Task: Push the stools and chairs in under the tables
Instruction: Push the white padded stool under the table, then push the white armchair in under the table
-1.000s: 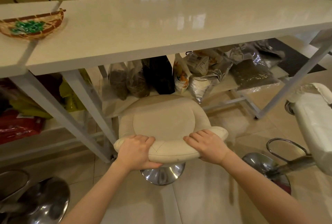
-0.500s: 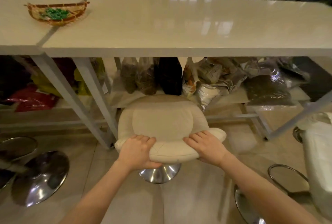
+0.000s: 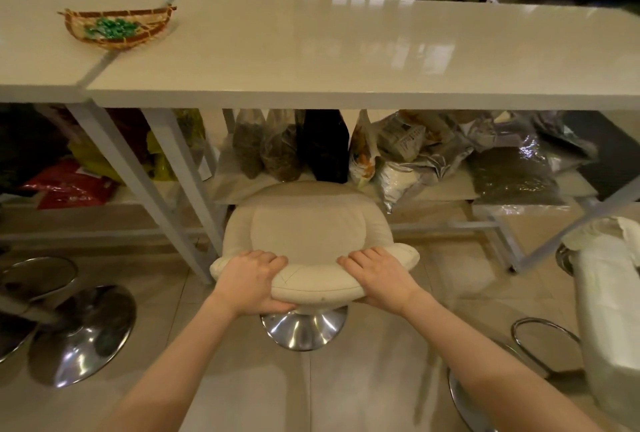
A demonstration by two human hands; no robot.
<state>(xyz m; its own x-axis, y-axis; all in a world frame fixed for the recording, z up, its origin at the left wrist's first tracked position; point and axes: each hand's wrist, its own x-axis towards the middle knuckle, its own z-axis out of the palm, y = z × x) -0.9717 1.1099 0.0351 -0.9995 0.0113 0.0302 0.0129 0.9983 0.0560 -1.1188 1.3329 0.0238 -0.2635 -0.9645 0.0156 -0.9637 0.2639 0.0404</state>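
Curling our fingers (image 3: 273, 260) over its low backrest, our left hand (image 3: 251, 281) and right hand (image 3: 375, 277) grip the cream padded swivel stool (image 3: 308, 234); it has slid nearer the glossy white table (image 3: 346, 57), seat front now under the edge.

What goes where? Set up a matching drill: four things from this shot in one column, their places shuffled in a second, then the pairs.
Things
1. wicker basket
2. cream stool
3. red bag
4. black bag

Places
A. on the low shelf straight beyond the stool
B. on the tabletop, far left, across the seam
C. gripped at its backrest by the left hand and the right hand
D. on the low shelf under the left table

Pairs: 1-B, 2-C, 3-D, 4-A
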